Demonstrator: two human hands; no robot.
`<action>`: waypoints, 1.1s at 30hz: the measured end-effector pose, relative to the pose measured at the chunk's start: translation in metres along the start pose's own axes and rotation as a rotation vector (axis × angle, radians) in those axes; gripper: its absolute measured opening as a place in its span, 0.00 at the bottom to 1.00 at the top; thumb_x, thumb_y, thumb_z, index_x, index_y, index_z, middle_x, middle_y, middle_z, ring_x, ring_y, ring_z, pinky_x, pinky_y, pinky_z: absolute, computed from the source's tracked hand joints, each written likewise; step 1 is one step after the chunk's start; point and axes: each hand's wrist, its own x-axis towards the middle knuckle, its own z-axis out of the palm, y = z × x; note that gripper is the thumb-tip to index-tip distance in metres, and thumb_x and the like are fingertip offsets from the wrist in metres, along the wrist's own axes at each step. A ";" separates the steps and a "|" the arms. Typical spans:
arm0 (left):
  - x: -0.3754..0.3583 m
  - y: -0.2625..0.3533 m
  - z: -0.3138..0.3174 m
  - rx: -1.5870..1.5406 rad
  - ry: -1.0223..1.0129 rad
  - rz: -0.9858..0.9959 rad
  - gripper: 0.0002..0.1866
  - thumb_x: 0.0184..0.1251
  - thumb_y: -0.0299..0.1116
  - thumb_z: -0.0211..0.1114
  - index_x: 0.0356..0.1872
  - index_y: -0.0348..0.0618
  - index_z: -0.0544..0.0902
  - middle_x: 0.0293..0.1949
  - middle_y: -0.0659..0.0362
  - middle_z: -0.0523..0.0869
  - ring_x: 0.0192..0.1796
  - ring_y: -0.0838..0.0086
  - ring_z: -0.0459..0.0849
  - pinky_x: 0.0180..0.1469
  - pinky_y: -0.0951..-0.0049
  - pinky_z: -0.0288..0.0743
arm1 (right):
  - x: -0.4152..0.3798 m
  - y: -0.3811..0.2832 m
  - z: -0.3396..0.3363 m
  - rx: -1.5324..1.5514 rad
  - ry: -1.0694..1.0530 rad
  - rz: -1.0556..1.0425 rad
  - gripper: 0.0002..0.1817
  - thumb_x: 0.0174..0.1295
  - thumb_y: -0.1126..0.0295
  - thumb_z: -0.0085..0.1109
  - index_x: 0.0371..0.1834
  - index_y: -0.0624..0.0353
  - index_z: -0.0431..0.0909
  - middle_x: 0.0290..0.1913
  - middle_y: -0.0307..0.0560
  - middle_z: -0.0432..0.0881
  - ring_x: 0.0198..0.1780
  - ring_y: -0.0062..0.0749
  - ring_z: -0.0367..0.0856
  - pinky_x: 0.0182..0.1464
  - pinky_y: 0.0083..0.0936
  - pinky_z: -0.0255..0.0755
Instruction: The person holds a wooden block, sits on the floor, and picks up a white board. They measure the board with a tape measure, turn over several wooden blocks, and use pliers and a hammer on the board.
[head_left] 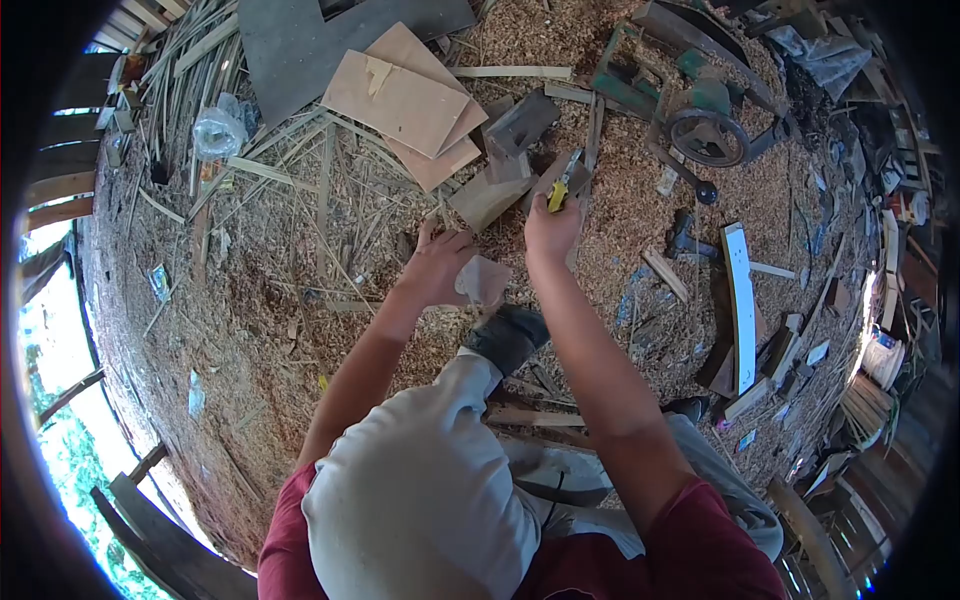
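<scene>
My left hand (437,265) grips a small pale piece of thin wood or sanding sheet (485,280) just above my raised knee. To its right, my right hand (551,228) is closed on a tool with a yellow handle (560,186), likely a utility knife, whose metal tip points away from me. Both hands hover over the sawdust-covered floor (300,300), close together. A dark shoe (508,335) sits directly below them.
Plywood offcuts (400,100) and a dark board (300,50) lie ahead. A green machine with a wheel (700,120) stands to the right. A white curved strip (740,300), bamboo slats (200,50) and wood scraps litter the floor.
</scene>
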 end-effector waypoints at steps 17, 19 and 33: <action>0.065 -0.009 -0.007 0.047 0.311 -0.311 0.49 0.48 0.47 0.83 0.70 0.34 0.71 0.62 0.43 0.77 0.65 0.47 0.79 0.68 0.52 0.75 | 0.058 -0.066 -0.035 0.482 -0.359 0.120 0.20 0.62 0.69 0.78 0.47 0.61 0.74 0.44 0.42 0.80 0.40 0.27 0.80 0.40 0.28 0.76; 0.078 0.005 0.011 0.048 0.352 -0.387 0.51 0.48 0.47 0.85 0.72 0.35 0.70 0.63 0.44 0.77 0.67 0.48 0.77 0.72 0.52 0.71 | 0.092 -0.067 -0.008 0.482 -0.411 0.188 0.23 0.61 0.69 0.79 0.51 0.62 0.74 0.47 0.44 0.81 0.42 0.29 0.81 0.41 0.29 0.77; -0.027 0.019 0.029 -0.142 0.412 -0.543 0.53 0.39 0.39 0.85 0.71 0.35 0.68 0.60 0.43 0.77 0.63 0.45 0.78 0.67 0.46 0.74 | 0.086 -0.071 0.033 0.190 -0.640 0.610 0.39 0.59 0.53 0.83 0.69 0.54 0.74 0.63 0.43 0.81 0.63 0.38 0.78 0.60 0.40 0.74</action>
